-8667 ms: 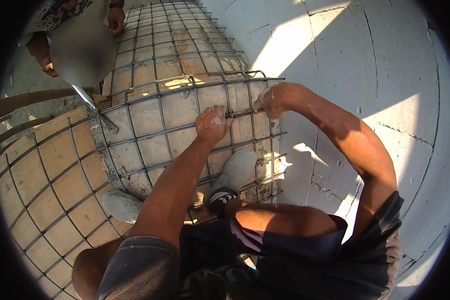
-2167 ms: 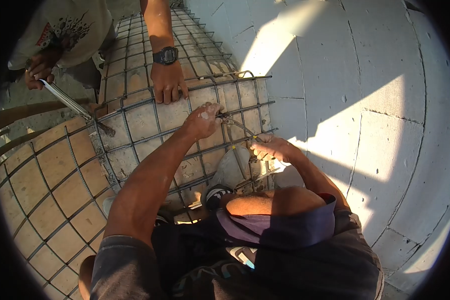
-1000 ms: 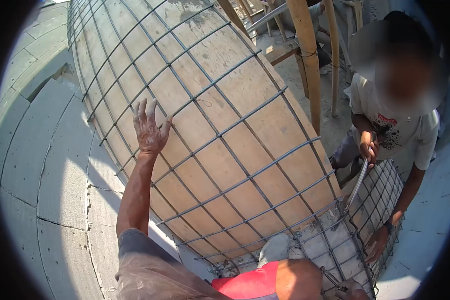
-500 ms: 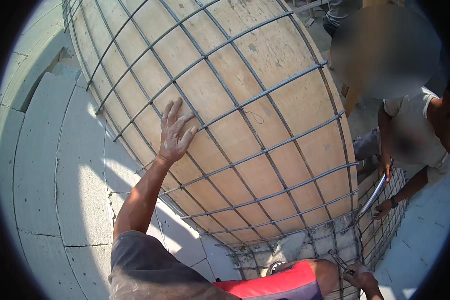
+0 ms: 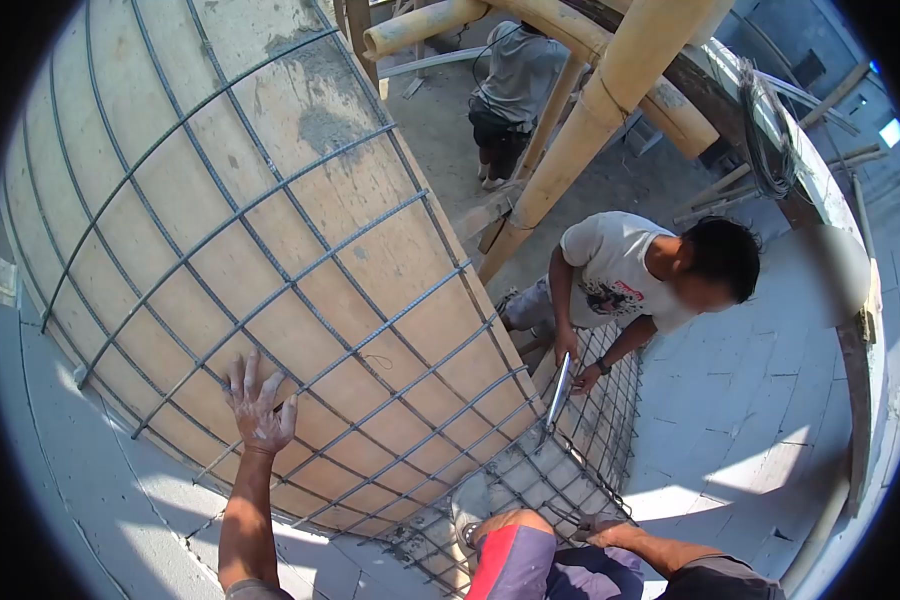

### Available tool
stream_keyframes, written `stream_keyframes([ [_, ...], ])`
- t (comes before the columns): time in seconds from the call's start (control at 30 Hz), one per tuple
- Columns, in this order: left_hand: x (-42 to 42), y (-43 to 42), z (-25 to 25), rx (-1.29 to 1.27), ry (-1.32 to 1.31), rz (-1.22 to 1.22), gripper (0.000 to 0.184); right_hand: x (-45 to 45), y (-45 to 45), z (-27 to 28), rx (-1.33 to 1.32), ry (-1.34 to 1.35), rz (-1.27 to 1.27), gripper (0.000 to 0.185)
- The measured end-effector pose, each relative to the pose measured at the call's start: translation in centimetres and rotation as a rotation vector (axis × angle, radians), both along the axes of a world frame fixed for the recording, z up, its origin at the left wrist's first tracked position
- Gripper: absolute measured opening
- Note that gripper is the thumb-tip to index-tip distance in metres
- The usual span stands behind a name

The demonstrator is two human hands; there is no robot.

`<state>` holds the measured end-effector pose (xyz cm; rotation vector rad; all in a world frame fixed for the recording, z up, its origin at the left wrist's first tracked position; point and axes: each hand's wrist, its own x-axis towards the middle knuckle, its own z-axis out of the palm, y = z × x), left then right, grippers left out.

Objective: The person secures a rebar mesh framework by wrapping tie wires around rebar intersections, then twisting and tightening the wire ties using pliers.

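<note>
My left hand (image 5: 260, 405) lies with fingers spread on the rebar grid (image 5: 293, 284) over a curved plywood panel (image 5: 255, 230), holding nothing. A small loop of tie wire (image 5: 377, 361) hangs from a crossing to its right. At the bottom, by my knee, my right hand (image 5: 604, 530) is closed on pincers (image 5: 574, 521), which are small and partly hidden here. They are at the lower rebar mesh (image 5: 515, 490), where the panel ends.
A co-worker (image 5: 610, 265) on the right holds a shiny metal bar (image 5: 560, 392) against the mesh corner. Bamboo poles (image 5: 595, 130) cross above. Another person (image 5: 515, 80) stands farther back. Pale block walls (image 5: 710, 410) and coiled wire (image 5: 765, 135) are at the right.
My view has swung right and up, bringing in the bamboo poles and more of the co-worker. My left hand stays on the grid; my right hand remains at the lower mesh.
</note>
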<state>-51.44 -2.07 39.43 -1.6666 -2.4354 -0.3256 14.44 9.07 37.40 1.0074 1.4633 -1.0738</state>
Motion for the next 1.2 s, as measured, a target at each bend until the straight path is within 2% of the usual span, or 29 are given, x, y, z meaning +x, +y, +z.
stream_keyframes([
  [0.07,-0.1,0.4,0.1,0.002,0.001,-0.006,0.042,0.4,-0.8,0.5,-0.021,-0.049,0.108,0.048],
  [0.13,-0.2,0.2,0.0,0.005,-0.009,-0.006,0.044,3.3,-2.4,-2.8,-0.090,0.003,0.294,0.051],
  [0.2,0.0,0.4,0.4,0.002,-0.029,0.013,0.044,3.4,-2.4,-1.7,-0.059,0.070,0.277,0.053],
  [0.27,0.1,0.2,0.7,-0.007,-0.029,0.032,0.044,-3.7,0.0,7.1,0.124,0.035,-0.035,0.053],
  [0.37,0.2,0.5,0.3,0.006,-0.031,0.006,0.045,-4.3,0.0,9.2,0.065,-0.010,-0.179,0.050],
  [0.5,0.0,0.5,0.4,-0.001,-0.019,-0.021,0.041,-3.9,-1.2,14.5,0.259,0.102,-0.392,0.043],
  [0.6,-0.2,0.2,0.6,-0.054,-0.004,-0.011,0.040,-3.5,-2.0,17.1,0.411,0.131,-0.522,0.048],
  [0.7,-0.1,0.0,0.4,-0.094,-0.019,0.012,0.042,-3.8,-1.8,20.0,0.362,0.085,-0.497,0.050],
  [0.73,0.0,0.2,0.5,-0.111,-0.032,0.022,0.042,-3.1,-1.6,20.0,0.253,0.031,-0.513,0.055],
  [0.8,0.2,0.2,0.9,-0.152,-0.054,0.051,0.042,-1.6,-3.3,20.2,0.399,0.087,-0.546,0.056],
  [0.87,0.7,0.5,1.4,-0.132,-0.192,0.049,0.044,0.5,-5.5,19.8,0.516,0.126,-0.567,0.058],
  [0.9,0.9,0.9,2.0,-0.122,-0.259,0.048,0.044,0.5,-5.7,20.5,0.497,0.099,-0.602,0.058],
  [0.93,1.7,1.7,3.5,-0.165,-0.202,0.073,0.044,0.4,-5.5,21.7,0.477,0.072,-0.634,0.059],
  [1.0,3.2,2.1,1.4,-0.003,-0.250,0.254,0.044,1.4,-6.3,22.0,0.490,0.033,-0.643,0.055],
  [1.03,3.5,2.5,1.0,0.081,-0.271,0.338,0.045,1.6,-6.4,22.3,0.394,-0.022,-0.692,0.053],
  [1.1,9.8,7.7,7.8,0.088,-0.289,0.489,0.042,2.0,-6.4,22.9,0.199,-0.131,-0.785,0.049],
  [1.13,12.2,9.3,9.4,0.128,-0.221,0.467,0.042,4.8,-9.9,20.0,0.217,-0.129,-0.855,0.042],
  [1.2,17.3,12.4,12.0,0.125,-0.682,0.294,0.037,7.2,-14.4,17.5,0.199,-0.181,-0.906,0.041],
])
